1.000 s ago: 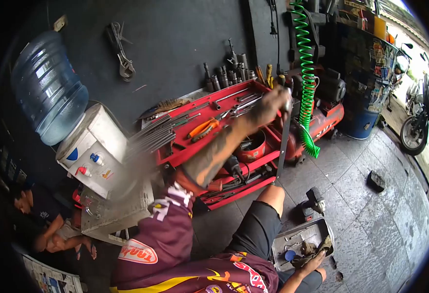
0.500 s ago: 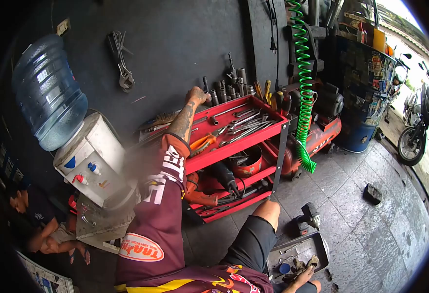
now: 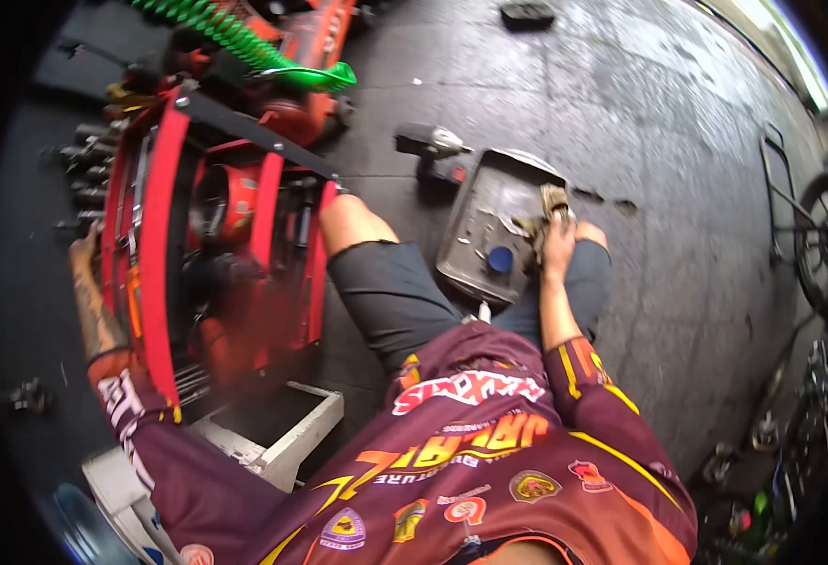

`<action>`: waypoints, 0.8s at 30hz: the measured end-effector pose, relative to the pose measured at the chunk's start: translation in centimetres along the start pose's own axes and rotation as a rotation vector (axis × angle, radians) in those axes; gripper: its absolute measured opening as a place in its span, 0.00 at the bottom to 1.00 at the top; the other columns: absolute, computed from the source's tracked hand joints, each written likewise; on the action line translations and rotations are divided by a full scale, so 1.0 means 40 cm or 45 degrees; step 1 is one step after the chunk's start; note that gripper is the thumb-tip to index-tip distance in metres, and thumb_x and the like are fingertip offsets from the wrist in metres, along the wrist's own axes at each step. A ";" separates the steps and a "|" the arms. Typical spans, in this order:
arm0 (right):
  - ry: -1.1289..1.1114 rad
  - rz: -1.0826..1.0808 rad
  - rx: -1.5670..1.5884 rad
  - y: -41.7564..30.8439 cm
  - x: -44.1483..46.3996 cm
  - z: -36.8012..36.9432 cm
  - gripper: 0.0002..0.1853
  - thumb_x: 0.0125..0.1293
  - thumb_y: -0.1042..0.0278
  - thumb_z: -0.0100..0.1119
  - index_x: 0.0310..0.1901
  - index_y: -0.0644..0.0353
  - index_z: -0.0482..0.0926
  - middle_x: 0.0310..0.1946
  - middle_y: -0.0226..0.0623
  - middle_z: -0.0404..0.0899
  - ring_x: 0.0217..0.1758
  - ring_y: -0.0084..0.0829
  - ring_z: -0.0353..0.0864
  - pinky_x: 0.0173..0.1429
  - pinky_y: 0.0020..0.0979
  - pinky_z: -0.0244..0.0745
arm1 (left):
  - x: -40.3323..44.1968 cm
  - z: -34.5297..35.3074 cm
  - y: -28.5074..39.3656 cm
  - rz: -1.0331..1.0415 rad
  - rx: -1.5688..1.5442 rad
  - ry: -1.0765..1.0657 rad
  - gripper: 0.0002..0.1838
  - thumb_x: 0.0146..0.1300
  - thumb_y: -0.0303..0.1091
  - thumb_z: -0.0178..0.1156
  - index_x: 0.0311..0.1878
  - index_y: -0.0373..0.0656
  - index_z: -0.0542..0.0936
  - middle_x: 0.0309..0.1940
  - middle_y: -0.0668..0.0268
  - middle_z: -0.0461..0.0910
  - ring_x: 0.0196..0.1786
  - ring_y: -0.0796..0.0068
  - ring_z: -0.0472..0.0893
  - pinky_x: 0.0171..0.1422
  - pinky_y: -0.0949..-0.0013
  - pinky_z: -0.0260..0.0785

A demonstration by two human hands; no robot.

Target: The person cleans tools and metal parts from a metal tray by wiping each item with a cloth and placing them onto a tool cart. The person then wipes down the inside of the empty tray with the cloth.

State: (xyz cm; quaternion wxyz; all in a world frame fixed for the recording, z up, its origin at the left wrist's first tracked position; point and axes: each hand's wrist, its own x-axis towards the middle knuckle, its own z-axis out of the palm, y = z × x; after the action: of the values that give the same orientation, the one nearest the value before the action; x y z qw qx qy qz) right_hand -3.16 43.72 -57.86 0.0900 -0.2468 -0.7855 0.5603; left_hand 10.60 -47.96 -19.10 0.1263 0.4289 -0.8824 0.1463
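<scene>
Tray (image 3: 508, 177): grey, shallow, rectangular, rounded corners, raised rim, interior stained. Contents include small loose parts and a round blue cap (image 3: 500, 260). Grimy piece (image 3: 553, 200): tan and grey, irregular outline, rough-looking; exact material cannot be determined. Sockets (image 3: 94, 155): dark metal cylinders, in a row, partly blurred. Tool cart (image 3: 157, 235): red-painted rails with a dark, bolted upright.

Floor (image 3: 696, 235): dark grey tiles, joints visible, glossy toward the top of the view. A cordless power tool (image 3: 418, 139) stands just beside the tray. A green coiled hose (image 3: 216, 30) lies across the upper left; a spoked wheel (image 3: 807, 250) is at far right.

Right hand (image 3: 559, 247): closed around the grimy piece, which projects beyond the fingers over the tray's right side. Left hand (image 3: 84, 247): at the cart's outer edge, immediately beside the nearest sockets; whether it grips one cannot be told
</scene>
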 end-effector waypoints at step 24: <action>-0.712 -0.144 -1.067 0.076 -0.099 0.096 0.30 0.48 0.66 0.66 0.55 0.52 0.67 0.46 0.48 0.71 0.53 0.50 0.72 0.51 0.44 0.74 | -1.044 -0.828 0.724 1.370 -0.588 -0.255 0.20 0.63 0.41 0.54 0.47 0.31 0.77 0.36 0.52 0.79 0.39 0.59 0.77 0.43 0.64 0.67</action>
State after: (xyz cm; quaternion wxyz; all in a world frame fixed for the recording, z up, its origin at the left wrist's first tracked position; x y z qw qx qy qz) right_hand -0.47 39.35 -61.50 -0.2001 -0.0592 -0.9491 0.2358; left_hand 15.92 11.31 -7.35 0.0404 -0.1057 -0.9925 -0.0472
